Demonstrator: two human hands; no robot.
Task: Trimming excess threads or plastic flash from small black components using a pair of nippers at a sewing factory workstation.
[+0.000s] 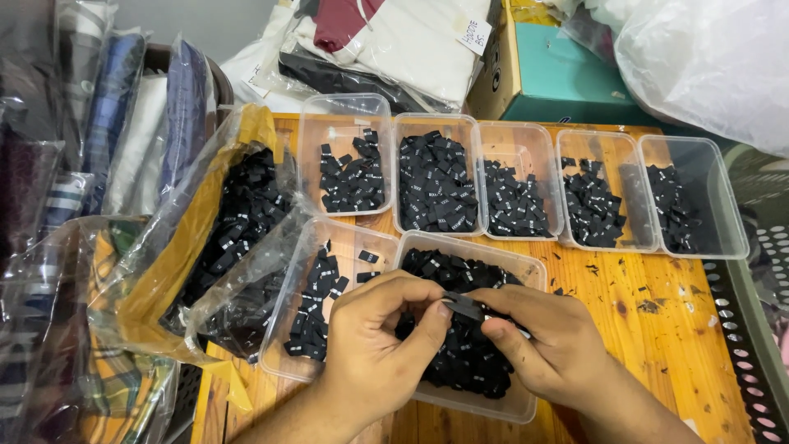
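My left hand and my right hand meet over a clear plastic tub heaped with small black fabric labels. Both pinch one black label between thumbs and fingertips, just above the heap. Left of that tub lies another clear tub with fewer black labels. A row of several clear tubs with black labels stands behind on the wooden table.
A clear plastic bag over a yellow box full of black labels sits at the left. Bagged folded garments pile up at the far left and back. A teal cardboard box and a white plastic bag stand behind; a perforated basket is at right.
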